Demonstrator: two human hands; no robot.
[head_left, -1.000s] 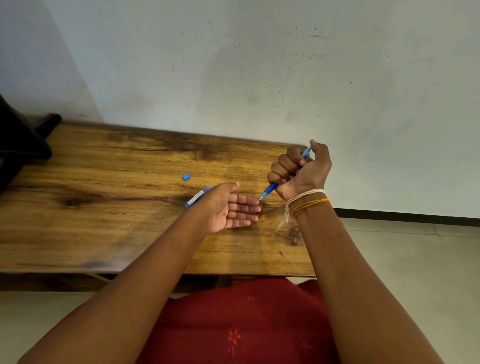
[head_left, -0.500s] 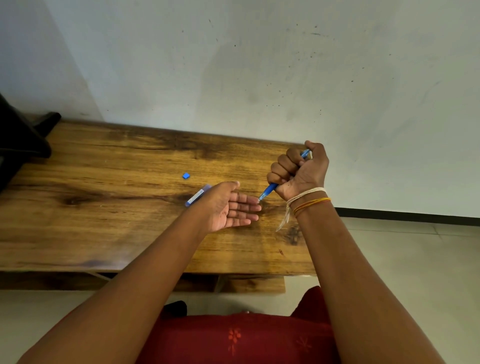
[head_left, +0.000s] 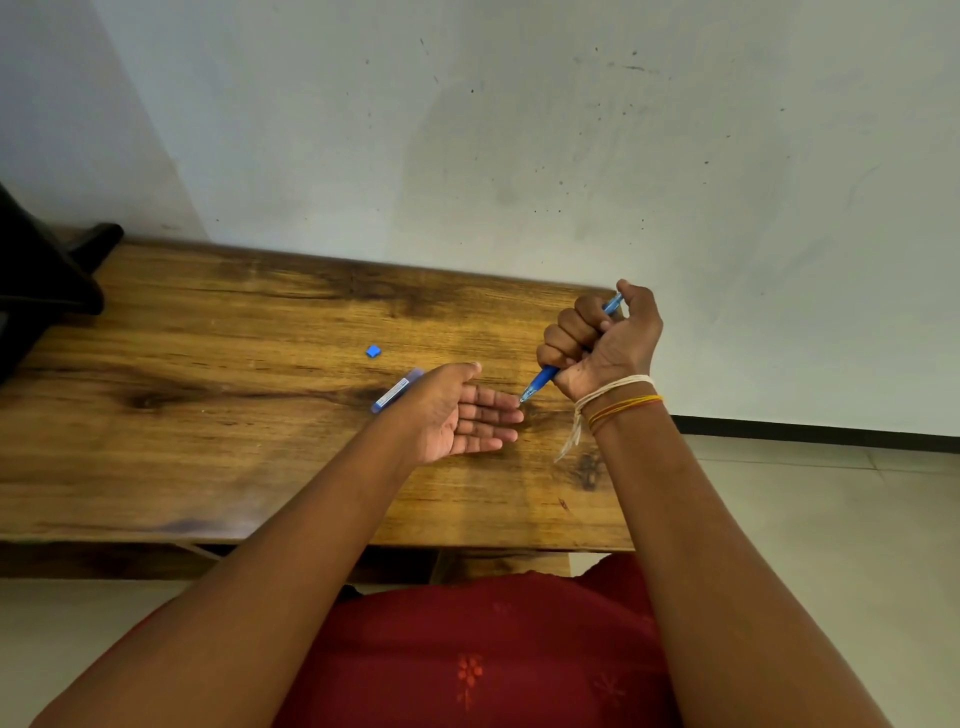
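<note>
We see a pale wall (head_left: 519, 130) rising far beyond the fingertips of both hands. Under the hands spreads a wooden table (head_left: 208, 441), its grain running sideways past the fingers. A tiled floor (head_left: 805, 519) shows to the right of the right hand's knuckles. Close to us, well behind both wrists, lies a red garment (head_left: 493, 649). A black object (head_left: 41, 280) sits at the table's left end, well apart from the left hand's fingers.

The right hand (head_left: 605, 343) stands as a fist, its 4 fingers curled tight round a blue pen (head_left: 543, 378) and its thumb laid over the pen's upper end. White and orange threads (head_left: 618, 402) circle that wrist. The left hand (head_left: 457, 410) is turned palm up and holds nothing, its 4 fingers straight and close together and its thumb raised. The pen slants down out of the bottom of the fist. Its tip points at the left hand's fingertips (head_left: 511, 415), right at the end of the index finger. We cannot tell whether tip and skin touch.

Behind the left thumb, and partly hidden by it, a clear blue tube (head_left: 397, 389) with a white label lies on the table. Just beyond the tube, farther from the fingers, rests 1 small blue piece (head_left: 373, 351).
</note>
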